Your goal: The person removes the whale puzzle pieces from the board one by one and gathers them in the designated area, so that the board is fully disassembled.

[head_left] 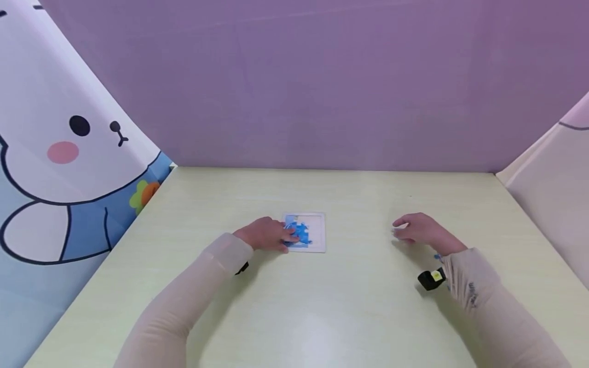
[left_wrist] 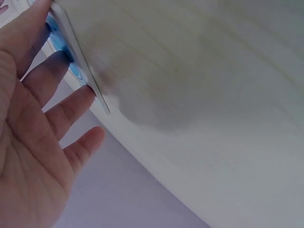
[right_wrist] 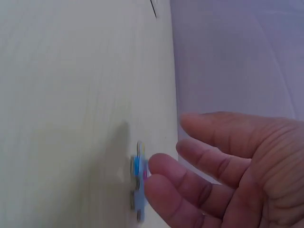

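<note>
Head view overhead; wrist views close.

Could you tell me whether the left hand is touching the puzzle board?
Touching. In the left wrist view, the straight fingers press on the puzzle board at its edge; the head view shows the left hand lying over its left side.

A staged tabletop booth, not a lived-in room: a pale yellow-green table fills the lower frame, closed in by a plain purple backdrop across the top, a cartoon rabbit curtain at left and a pale curtain at right edge.
</note>
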Demonstrator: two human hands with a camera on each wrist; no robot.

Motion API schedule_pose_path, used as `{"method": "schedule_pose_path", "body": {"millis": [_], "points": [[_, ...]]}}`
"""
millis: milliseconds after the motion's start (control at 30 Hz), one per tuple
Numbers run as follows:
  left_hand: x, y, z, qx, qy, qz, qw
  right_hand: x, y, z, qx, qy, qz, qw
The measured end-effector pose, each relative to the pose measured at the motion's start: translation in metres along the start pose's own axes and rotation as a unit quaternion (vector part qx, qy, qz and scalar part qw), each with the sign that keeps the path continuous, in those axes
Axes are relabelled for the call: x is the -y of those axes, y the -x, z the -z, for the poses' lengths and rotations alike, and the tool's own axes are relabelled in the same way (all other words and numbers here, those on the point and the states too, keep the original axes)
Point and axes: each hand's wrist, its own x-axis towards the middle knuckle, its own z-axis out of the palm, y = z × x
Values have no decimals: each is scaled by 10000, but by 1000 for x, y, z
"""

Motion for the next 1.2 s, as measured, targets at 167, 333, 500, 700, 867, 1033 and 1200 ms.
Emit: {"method": "schedule_pose_path", "body": {"millis": [167,333,500,700,867,1033,1200], "points": [[-3,1,0,-127,206,103,9997,20,-6,-10,-35,300,361,9989],[-5,-1,-4,-408,698,216,9965,36,-13,-23,-143,732,641,9952],[-2,0,-5,-532,1296,305,9897,51,-18,-36,-170,1227,732,9896],[10,-1,0,-252,1653,940,9814,64,-24,-45,-289,1326,677,9884],[14,-8,3,23,1468,1068,9834,73,-31,-52,-302,1345,686,9881],[10,-18,3,186,1195,1175,9857,85,-37,-63,-247,1470,601,9870],[10,-21,3,77,912,1087,9898,99,-42,-70,-214,1702,685,9828]]}}
